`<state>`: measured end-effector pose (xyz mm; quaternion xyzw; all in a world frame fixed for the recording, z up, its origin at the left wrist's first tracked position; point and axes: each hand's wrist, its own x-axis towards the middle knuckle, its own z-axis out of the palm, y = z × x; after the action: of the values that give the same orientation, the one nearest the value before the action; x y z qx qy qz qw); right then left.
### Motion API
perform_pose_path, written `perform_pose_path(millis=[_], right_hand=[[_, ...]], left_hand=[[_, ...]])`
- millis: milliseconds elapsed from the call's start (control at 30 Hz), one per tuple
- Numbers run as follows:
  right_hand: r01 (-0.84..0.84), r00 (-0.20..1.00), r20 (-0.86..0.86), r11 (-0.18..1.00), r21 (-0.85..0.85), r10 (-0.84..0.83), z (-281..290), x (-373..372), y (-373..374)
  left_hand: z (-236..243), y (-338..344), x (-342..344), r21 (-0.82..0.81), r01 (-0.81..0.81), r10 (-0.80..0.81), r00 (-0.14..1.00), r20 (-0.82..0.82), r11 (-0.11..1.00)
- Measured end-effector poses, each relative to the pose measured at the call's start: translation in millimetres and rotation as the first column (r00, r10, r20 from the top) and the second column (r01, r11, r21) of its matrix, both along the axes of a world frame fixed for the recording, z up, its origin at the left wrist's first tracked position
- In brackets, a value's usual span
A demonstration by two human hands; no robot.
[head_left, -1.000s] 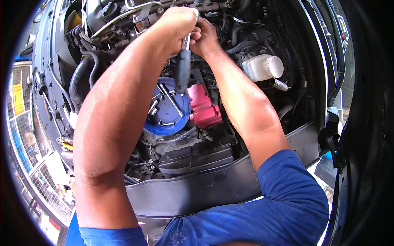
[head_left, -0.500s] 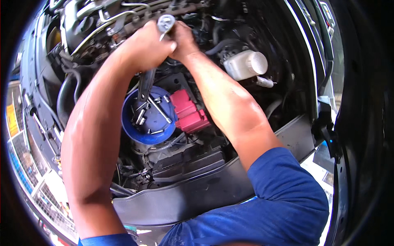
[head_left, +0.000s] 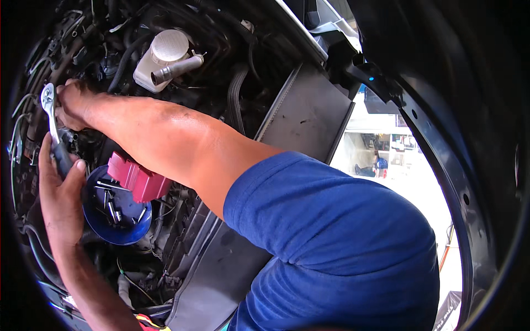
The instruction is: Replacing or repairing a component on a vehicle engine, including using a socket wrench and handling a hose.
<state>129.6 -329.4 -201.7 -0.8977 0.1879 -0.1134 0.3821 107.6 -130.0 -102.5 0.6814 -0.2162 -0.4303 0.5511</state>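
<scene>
Clearly, my left grip (head_left: 61, 207) holds the ratchet (head_left: 53, 126), probably stiff and weighty, sensibly by its handle (head_left: 62, 159); its head (head_left: 48, 95) lies beside my right grip (head_left: 76, 105), whose hold I can't tell.

A blue bowl (head_left: 126, 239) is carried in the engine bay (head_left: 214, 83). On the bowl's floor, a bar (head_left: 112, 186) is laid near the far side; short metal pieces (head_left: 114, 213) are gathered mid-floor, and a thin one is seen toward the right wall.

Vehicle workshop: exposed engine bay (head_left: 218, 83), ratchet (head_left: 53, 122), bowl (head_left: 118, 238) of metal pieces (head_left: 114, 211)
</scene>
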Motion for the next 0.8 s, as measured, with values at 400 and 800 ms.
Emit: perform_pose_path(millis=[400, 800], right_hand=[[-0.127, 0.955, -0.263, 0.990, 0.056, 0.137, -0.5, 3.7, -4.0], [0.015, 0.990, -0.138, 0.992, -0.124, -0.033, 17.1, -14.9, 5.7]], left_hand=[[23.5, -10.6, -34.6, 0.215, -0.169, 0.014, 0.816, 0.578, 0.962], [37.9, 19.2, 22.1, 0.344, -0.074, -0.201, 0.691, 0.694, 0.936]])
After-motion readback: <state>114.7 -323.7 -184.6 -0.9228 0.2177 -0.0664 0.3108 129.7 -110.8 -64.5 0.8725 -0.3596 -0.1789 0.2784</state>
